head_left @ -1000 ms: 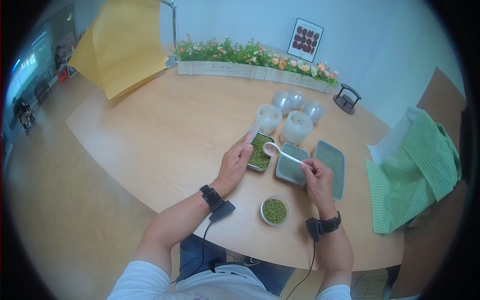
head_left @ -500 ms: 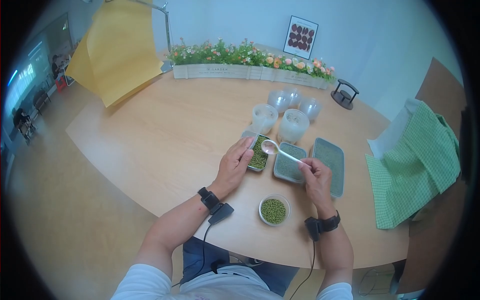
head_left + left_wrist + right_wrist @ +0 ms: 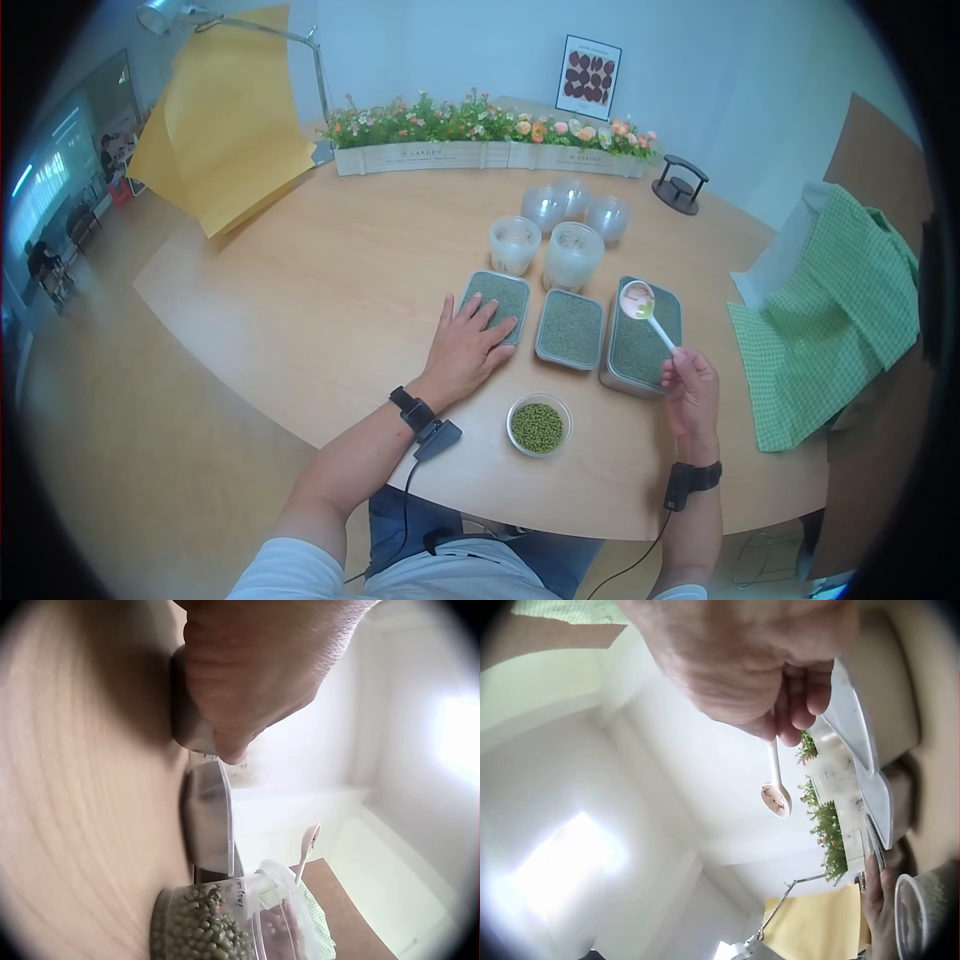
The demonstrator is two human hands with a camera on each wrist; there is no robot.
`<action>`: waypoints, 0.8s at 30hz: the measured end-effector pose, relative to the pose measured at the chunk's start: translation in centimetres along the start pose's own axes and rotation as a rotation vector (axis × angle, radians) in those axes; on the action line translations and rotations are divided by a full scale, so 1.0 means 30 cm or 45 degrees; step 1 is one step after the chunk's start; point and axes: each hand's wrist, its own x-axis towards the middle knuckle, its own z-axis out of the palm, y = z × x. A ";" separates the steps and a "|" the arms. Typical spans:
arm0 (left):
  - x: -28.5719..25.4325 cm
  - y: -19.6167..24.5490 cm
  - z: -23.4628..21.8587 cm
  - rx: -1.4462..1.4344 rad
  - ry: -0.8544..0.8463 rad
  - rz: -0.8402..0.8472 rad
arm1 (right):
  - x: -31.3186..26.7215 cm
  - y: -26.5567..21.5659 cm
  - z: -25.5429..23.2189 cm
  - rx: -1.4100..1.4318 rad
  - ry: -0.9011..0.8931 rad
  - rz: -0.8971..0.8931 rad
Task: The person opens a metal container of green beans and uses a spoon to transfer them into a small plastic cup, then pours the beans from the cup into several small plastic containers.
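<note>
My left hand [image 3: 465,352] lies with spread fingers on the grey-green lid [image 3: 512,290] of the left rectangular container. The lid covers that container's top. My right hand [image 3: 692,395] pinches the handle of a white spoon [image 3: 637,300], whose bowl is over the right lidded container [image 3: 655,350]. In the right wrist view, small dark reddish specks show on the spoon [image 3: 775,801]. Between the two stands a middle lidded container [image 3: 569,330]. A round clear tub [image 3: 512,440] of green mung beans [image 3: 537,428] sits nearer the body, between the forearms.
Two frosted cups [image 3: 574,258] and several clear rounded cups [image 3: 607,218] stand behind the containers. Farther back are flower planters [image 3: 420,160] and a dark wooden stand [image 3: 680,185]. A green checked cloth [image 3: 800,340] hangs at right, and a yellow sheet [image 3: 220,130] at back left.
The left container, earlier showing green beans, is now covered by the lid my left hand held. My right hand has moved right with the spoon, away from that container.
</note>
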 end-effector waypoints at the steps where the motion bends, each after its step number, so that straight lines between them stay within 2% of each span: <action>1: 0.001 -0.002 0.000 0.041 0.001 0.025 | -0.004 -0.008 -0.024 0.008 0.002 -0.004; 9: 0.005 -0.011 -0.005 0.141 -0.030 0.133 | -0.013 -0.048 -0.143 0.386 0.235 -0.045; 16: 0.004 -0.017 0.008 0.199 0.005 0.175 | 0.011 -0.034 -0.225 0.488 0.356 -0.055; 18: 0.007 -0.001 0.003 0.191 0.004 0.213 | 0.019 -0.018 -0.245 0.518 0.322 -0.058; 21: 0.007 0.016 -0.021 0.158 -0.090 0.122 | 0.032 0.004 -0.277 0.529 0.395 -0.061; 24: 0.006 0.010 -0.026 0.219 -0.056 0.156 | 0.048 0.030 -0.319 0.549 0.449 -0.054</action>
